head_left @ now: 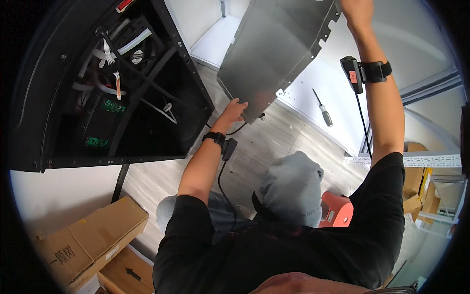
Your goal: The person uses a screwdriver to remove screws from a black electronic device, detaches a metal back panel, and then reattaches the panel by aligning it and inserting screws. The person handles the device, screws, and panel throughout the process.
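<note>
The notched gray sheet-metal panel (pixel 274 54) is held above the wood-grain floor (pixel 240 161), beside the open black cabinet (pixel 186 58). Its lower corner is gripped by the left hand (pixel 233 110); the right hand (pixel 360 14) is set at its upper edge, but finger closure there cannot be determined. The panel is judged detached, with fitting or setting-down outstanding. Green circuit boards (pixel 113 106) and white tubing (pixel 134 41) are exposed; a slim-shafted screwdriver (pixel 326 117) is laid on the smooth white surface (pixel 340 105).
</note>
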The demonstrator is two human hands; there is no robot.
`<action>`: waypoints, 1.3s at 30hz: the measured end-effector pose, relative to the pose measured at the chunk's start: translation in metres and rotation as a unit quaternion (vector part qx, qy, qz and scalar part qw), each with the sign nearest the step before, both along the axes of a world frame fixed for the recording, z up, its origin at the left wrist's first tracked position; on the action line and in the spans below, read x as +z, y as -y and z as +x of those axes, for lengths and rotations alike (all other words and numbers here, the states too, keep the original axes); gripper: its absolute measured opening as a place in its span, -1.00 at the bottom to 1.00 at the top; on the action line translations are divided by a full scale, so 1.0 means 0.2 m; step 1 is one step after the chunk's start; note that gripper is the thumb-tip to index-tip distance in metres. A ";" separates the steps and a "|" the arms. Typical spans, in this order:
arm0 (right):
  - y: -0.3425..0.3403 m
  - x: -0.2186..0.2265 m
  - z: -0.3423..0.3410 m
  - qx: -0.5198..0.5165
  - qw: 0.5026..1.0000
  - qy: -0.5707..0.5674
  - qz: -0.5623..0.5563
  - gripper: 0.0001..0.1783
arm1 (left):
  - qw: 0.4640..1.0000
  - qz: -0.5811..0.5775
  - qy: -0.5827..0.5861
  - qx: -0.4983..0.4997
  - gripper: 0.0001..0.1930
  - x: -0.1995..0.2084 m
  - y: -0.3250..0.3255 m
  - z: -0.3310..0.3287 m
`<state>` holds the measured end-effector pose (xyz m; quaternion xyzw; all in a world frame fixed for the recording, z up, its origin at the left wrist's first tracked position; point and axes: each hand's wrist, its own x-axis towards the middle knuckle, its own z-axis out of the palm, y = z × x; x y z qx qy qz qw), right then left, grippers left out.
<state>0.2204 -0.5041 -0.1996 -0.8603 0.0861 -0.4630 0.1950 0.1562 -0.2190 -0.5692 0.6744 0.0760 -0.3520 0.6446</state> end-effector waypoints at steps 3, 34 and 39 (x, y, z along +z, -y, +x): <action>-0.03 0.06 -0.15 0.041 0.999 0.000 0.003 -0.55 | 0.998 -0.009 0.007 -0.061 -0.31 0.03 0.03 0.01; 0.22 -0.12 -0.04 0.449 0.833 0.195 0.259 -0.78 | 0.973 0.176 -0.033 -0.147 -0.86 0.02 -0.60 -0.48; 0.20 -0.12 -0.05 0.459 0.806 0.193 0.319 -0.79 | 0.904 0.201 -0.016 -0.376 -0.68 0.31 -0.45 -0.52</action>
